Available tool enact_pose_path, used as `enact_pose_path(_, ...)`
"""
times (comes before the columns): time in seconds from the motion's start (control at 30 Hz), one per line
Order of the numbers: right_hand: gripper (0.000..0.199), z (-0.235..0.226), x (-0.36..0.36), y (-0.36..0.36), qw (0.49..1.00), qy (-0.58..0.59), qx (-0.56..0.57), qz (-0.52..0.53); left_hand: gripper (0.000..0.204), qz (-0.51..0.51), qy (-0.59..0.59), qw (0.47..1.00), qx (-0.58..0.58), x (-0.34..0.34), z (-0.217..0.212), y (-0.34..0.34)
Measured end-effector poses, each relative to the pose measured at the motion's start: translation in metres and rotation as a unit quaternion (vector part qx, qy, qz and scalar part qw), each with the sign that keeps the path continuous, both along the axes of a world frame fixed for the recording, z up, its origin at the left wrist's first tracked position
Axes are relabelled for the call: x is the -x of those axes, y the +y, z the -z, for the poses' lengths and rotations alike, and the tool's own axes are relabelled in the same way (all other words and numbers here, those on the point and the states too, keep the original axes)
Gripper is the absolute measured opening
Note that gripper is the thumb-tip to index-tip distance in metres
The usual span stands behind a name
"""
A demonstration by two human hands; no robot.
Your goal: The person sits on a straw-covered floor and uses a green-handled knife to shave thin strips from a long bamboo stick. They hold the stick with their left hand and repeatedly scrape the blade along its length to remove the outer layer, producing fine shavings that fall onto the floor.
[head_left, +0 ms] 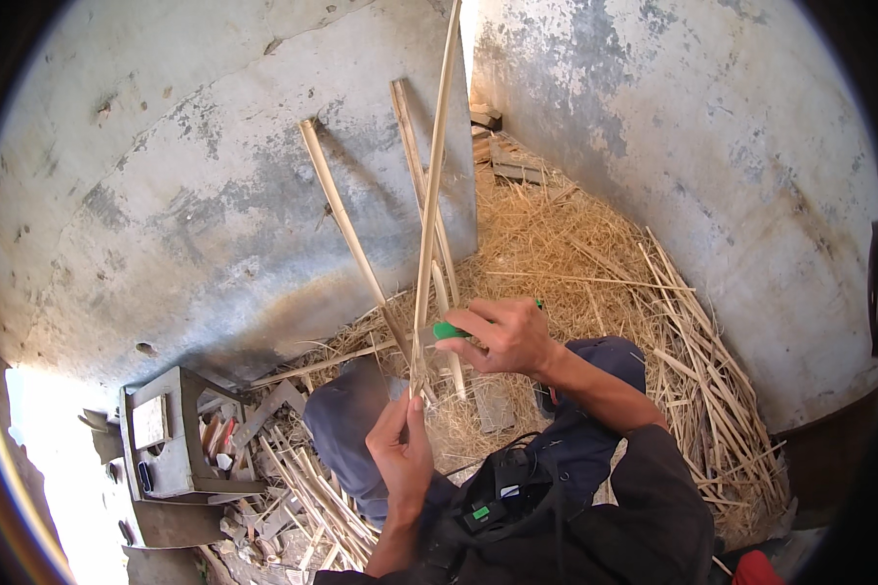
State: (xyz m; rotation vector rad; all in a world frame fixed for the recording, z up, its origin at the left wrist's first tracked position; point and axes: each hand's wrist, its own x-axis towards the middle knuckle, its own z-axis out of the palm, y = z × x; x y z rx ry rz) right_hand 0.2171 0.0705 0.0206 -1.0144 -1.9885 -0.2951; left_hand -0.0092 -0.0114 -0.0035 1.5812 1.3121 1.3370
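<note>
A long, pale bamboo strip (pixel 426 234) rises steeply from my lap toward the top edge. My left hand (pixel 401 448) pinches its lower end between thumb and fingers. Just right of the strip, my right hand (pixel 502 336) is closed around a green-handled tool (pixel 450 331); its working end cannot be made out, so I cannot tell its kind or whether it touches the strip. Two more split bamboo pieces, one on the left (pixel 344 219) and one behind the held strip (pixel 408 136), lean against the wall ahead.
Curly shavings (pixel 546 234) cover the floor ahead. Piles of thin strips lie along the right wall (pixel 722 419) and by my left leg (pixel 312 487). A grey box-like stool (pixel 180 434) with small items inside stands at the left. Weathered walls (pixel 673 146) meet at the far corner.
</note>
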Motion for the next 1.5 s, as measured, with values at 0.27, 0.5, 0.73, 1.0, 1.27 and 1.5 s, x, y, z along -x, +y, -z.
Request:
enact_pose_path(0.27,0.03,-0.006,-0.003,0.002,1.0,0.019,0.005,0.004,0.023,0.004,0.018,1.0,-0.009,0.005,0.006,-0.003)
enact_pose_path(0.5,0.029,-0.004,-0.005,0.004,1.0,0.018,0.008,0.016,0.022,0.003,0.012,1.0,-0.013,0.005,0.005,-0.006)
enact_pose_path(0.73,0.029,-0.002,-0.006,0.007,1.0,0.014,0.004,0.022,0.021,-0.006,0.014,1.0,-0.027,0.007,0.013,-0.008)
enact_pose_path(1.0,0.029,0.0,-0.006,0.011,0.999,0.029,0.002,0.018,0.022,-0.003,0.016,1.0,0.014,0.013,0.011,-0.015)
enact_pose_path(1.27,0.03,-0.004,-0.039,0.037,0.993,0.081,0.033,0.078,0.019,0.013,0.031,0.999,0.021,0.016,0.021,-0.031)
enact_pose_path(1.5,0.033,-0.002,-0.051,0.05,0.991,0.079,0.027,0.106,0.018,0.023,0.054,0.998,0.024,0.024,0.023,-0.034)
